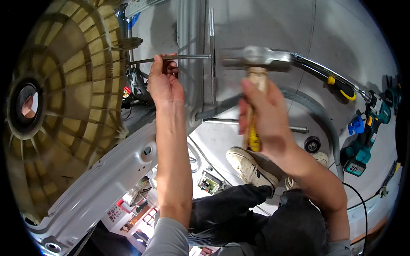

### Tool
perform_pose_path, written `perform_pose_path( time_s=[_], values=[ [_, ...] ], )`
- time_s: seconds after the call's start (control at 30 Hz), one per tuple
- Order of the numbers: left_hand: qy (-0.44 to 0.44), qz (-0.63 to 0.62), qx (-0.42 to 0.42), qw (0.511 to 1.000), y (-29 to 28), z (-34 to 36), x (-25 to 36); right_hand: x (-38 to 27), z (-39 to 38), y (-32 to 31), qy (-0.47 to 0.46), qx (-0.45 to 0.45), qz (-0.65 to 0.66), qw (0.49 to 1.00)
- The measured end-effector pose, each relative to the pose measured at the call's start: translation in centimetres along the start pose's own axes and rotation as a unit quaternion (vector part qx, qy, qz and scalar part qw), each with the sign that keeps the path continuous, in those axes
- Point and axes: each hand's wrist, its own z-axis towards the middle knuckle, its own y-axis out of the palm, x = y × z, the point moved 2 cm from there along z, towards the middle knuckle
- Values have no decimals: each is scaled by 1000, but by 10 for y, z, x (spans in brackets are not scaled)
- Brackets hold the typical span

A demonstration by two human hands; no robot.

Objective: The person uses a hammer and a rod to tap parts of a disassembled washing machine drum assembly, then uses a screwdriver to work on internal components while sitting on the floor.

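Observation:
My left hand (165, 79) grips a thin metal rod (190, 56) that runs sideways from beside the large yellowish plastic tub (81, 106) to an upright steel crossbar (212, 38). My right hand (267, 115) is closed on a hammer (267, 59) with a wooden and yellow handle, its steel head raised just right of the crossbar and blurred. The tub, with a round hole in it, stands in a pale metal frame (98, 183) at the left; the rod's far end among the parts there is hard to make out.
Ratchet tools (341, 85), a cordless driver (361, 153), a blue plastic part (355, 126), pliers (388, 177) and a bearing (312, 144) lie at the right. A grey hose (316, 105) curves over the floor beside another metal bar (299, 128) and a circuit board (208, 183).

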Motion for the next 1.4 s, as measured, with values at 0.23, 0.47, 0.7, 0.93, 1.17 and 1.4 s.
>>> perform_pose_path(
  time_s=[0.23,0.47,0.7,0.93,1.17,1.4],
  values=[
    [13,-8,-3,1000,-4,0,2,-29,-16,-47,-38,81,-40,995],
    [-5,11,23,1000,3,-1,0,-73,-20,-36,23,59,-157,986],
    [4,13,44,999,1,-8,0,-98,-2,18,-69,91,-222,968],
    [18,12,45,999,4,-5,-5,-32,-32,8,-164,126,-22,978],
    [17,14,59,998,-4,5,-2,18,1,8,-100,62,27,993],
    [15,14,32,999,-9,6,-5,21,3,13,-58,44,34,997]
  ],
)
